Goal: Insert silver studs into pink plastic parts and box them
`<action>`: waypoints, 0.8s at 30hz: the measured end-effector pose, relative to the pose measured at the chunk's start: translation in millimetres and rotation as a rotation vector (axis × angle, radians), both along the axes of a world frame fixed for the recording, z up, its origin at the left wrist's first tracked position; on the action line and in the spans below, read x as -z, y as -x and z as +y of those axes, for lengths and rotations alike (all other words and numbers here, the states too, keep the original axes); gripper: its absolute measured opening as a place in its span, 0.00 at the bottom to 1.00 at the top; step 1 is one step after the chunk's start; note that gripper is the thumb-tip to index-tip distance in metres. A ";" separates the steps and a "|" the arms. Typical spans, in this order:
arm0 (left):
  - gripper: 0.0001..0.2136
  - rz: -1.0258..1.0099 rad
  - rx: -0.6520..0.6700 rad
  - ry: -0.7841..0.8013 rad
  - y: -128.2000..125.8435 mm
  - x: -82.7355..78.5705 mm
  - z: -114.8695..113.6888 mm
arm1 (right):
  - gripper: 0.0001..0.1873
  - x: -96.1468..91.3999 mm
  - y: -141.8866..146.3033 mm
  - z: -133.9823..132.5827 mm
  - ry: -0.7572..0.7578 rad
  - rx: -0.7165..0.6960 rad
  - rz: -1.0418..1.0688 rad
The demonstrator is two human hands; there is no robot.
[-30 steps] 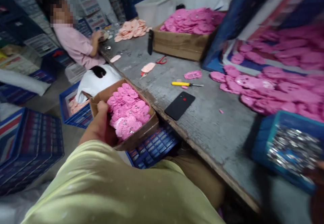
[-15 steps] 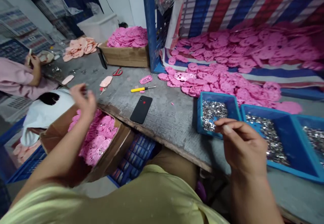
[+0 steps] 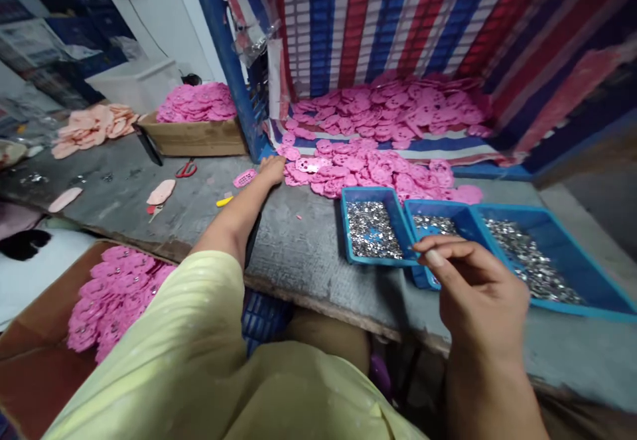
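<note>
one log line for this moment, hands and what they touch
left hand: reaching pink pieces | right hand: pinched over blue trays of metal bits

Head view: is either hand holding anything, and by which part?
The left hand reaches to the pink pieces, touching their near edge; no grip shows. The right hand has fingertips pinched; anything between them is too small to tell.

I'm in a small workshop: heaps of pink pieces point(image 3: 378, 161), trays of metal bits point(image 3: 373, 227), stacked crates point(image 3: 348, 22), rough worktop point(image 3: 308, 254).
</note>
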State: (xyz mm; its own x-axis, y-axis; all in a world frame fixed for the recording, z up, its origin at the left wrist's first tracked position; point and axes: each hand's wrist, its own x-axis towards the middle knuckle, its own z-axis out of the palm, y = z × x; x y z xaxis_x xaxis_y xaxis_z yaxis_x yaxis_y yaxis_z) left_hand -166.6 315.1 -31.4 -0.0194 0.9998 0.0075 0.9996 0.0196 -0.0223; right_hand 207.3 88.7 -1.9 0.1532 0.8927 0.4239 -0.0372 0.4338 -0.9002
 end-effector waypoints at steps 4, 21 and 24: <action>0.18 0.077 0.122 0.072 15.8 -7.5 -0.7 | 0.05 0.8 -1.6 5.1 -0.006 -0.003 0.008; 0.24 -0.020 0.305 -0.153 -12.8 -84.4 -62.6 | 0.13 9.2 8.9 18.9 0.135 -0.109 -0.061; 0.19 -0.204 0.514 -0.183 -57.5 -82.5 -86.9 | 0.10 3.0 15.9 29.8 0.208 -0.116 -0.168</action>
